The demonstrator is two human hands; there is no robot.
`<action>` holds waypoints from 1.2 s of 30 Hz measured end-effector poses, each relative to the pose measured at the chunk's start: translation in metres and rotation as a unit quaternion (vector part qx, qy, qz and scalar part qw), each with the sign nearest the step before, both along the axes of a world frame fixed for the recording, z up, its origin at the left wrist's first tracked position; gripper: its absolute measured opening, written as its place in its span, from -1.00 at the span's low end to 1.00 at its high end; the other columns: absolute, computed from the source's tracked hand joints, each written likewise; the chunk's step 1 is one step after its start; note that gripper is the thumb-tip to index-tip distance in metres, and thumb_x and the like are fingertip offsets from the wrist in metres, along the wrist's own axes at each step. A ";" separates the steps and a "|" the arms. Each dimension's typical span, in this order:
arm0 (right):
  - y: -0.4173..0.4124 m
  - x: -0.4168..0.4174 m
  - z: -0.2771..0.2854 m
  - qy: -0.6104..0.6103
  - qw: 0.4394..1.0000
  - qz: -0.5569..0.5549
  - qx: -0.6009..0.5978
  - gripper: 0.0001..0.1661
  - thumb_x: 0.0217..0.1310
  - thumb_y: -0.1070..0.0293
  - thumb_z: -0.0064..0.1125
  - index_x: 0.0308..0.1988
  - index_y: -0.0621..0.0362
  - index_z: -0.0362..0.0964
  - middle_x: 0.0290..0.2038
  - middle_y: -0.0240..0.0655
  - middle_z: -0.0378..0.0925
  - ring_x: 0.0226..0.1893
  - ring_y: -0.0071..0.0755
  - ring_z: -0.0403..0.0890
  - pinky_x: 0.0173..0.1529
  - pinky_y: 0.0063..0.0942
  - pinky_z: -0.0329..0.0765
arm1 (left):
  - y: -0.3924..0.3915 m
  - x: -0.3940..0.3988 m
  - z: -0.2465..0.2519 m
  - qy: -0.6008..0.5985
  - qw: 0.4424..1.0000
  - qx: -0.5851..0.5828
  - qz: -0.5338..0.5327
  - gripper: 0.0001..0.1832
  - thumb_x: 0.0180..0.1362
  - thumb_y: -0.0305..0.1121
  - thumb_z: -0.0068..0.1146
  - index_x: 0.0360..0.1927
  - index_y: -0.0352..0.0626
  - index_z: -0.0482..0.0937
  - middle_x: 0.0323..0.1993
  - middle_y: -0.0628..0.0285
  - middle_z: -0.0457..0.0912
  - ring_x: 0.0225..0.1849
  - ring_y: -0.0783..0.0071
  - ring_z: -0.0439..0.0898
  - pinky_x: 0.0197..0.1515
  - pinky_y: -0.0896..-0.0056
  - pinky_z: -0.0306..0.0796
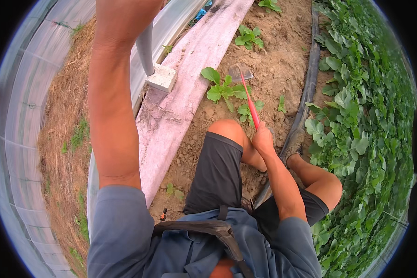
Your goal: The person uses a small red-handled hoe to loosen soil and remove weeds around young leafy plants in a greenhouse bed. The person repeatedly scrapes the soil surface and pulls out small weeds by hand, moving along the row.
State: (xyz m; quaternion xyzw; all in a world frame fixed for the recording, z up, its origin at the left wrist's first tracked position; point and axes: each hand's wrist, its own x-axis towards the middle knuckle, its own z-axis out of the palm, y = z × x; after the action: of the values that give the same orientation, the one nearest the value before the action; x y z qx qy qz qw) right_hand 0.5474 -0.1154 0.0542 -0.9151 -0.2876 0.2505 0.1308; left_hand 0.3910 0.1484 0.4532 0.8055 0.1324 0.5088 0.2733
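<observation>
My right hand is closed around the red handle of a small hand hoe. The hoe's flat metal blade rests on the soil, just beyond a leafy green seedling. Smaller leaves show beside the handle. High on the left, my left hand is raised beside a grey pole, partly cut off by the picture's edge. Its fingers are hidden, so its grip on the pole cannot be made out. At the pole's foot sits a pale block.
A pinkish-white fabric strip runs along the left of the soil bed. A dark hose separates the bed from dense leafy plants. Dry grass and plastic sheeting lie farther left. Another seedling grows ahead.
</observation>
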 end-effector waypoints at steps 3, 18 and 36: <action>-0.003 0.008 0.002 -0.004 1.000 0.021 0.018 -0.72 0.26 0.48 0.05 -0.03 0.27 0.30 -0.19 0.27 0.62 -0.10 0.38 0.65 0.00 0.14 0.53 | -0.004 -0.005 0.000 0.013 1.000 0.018 0.000 -0.63 0.16 -0.11 0.42 -0.53 -0.16 0.59 -0.71 0.43 0.46 -0.71 0.69 0.39 -0.65 0.58 0.24; 0.064 0.037 0.014 -0.051 0.980 -0.076 0.177 -0.62 0.15 0.38 0.29 -0.12 0.41 0.40 -0.24 0.26 0.62 -0.11 0.33 0.67 -0.02 0.03 0.59 | -0.002 0.003 -0.004 -0.050 0.999 -0.003 -0.017 -0.65 0.16 -0.15 0.43 -0.50 -0.18 0.57 -0.72 0.44 0.44 -0.73 0.68 0.38 -0.66 0.59 0.25; -0.012 0.016 -0.035 -0.027 0.999 -0.018 0.030 -0.60 0.14 0.42 0.27 -0.04 0.35 0.39 -0.22 0.27 0.63 -0.12 0.34 0.67 0.00 0.08 0.58 | -0.003 0.006 0.003 0.015 1.000 -0.024 0.011 -0.63 0.13 -0.12 0.40 -0.61 -0.13 0.57 -0.73 0.43 0.44 -0.69 0.67 0.38 -0.62 0.53 0.21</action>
State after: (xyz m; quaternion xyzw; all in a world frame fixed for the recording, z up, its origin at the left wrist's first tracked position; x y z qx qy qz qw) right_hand 0.5636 -0.1270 0.0194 -0.9221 -0.2823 0.2143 0.1550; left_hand 0.3968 0.1452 0.4559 0.8045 0.1577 0.4965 0.2853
